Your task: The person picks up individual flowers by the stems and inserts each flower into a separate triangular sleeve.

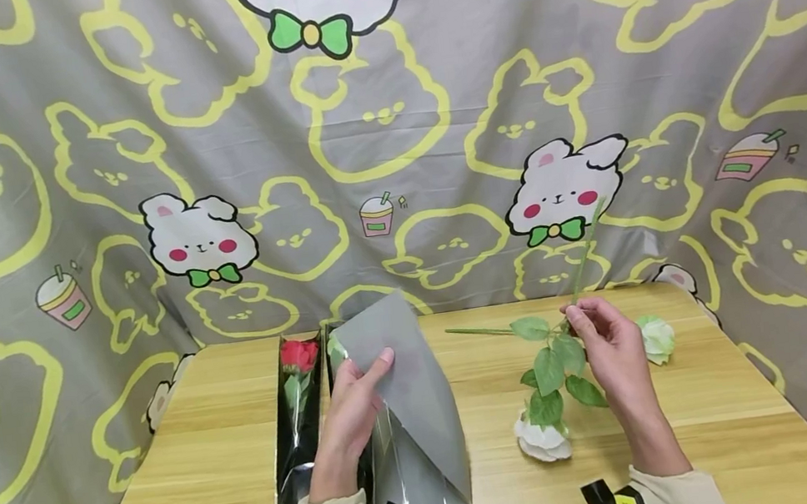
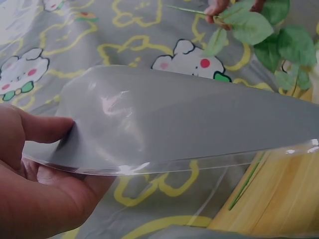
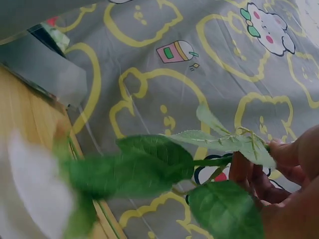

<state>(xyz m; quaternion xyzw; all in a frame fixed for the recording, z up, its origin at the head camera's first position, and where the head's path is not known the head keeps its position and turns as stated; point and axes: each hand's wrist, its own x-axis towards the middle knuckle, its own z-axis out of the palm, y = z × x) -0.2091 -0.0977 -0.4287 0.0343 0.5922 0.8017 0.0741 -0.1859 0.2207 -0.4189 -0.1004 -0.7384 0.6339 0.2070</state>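
Note:
My left hand [image 1: 348,414] pinches the upper part of a grey flower sleeve [image 1: 421,393] between thumb and fingers. In the left wrist view the sleeve [image 2: 199,114] has a clear film edge and bulges apart from the thumb side. My right hand [image 1: 616,356] pinches the stem of a white rose [image 1: 543,439] at its leaves [image 1: 549,364]. The rose is upside down, its bloom toward me and its bare green stem pointing up and away. In the right wrist view the bloom [image 3: 37,189] is blurred in the foreground, with green leaves [image 3: 224,206] below the fingers.
A red rose [image 1: 300,355] lies in a black sleeve [image 1: 296,425] at the left. Beside it, a pale green-white flower [image 1: 335,349] is partly hidden by the grey sleeve. Another pale flower [image 1: 658,338] lies beyond my right hand. A patterned curtain [image 1: 343,251] surrounds the wooden table [image 1: 195,462].

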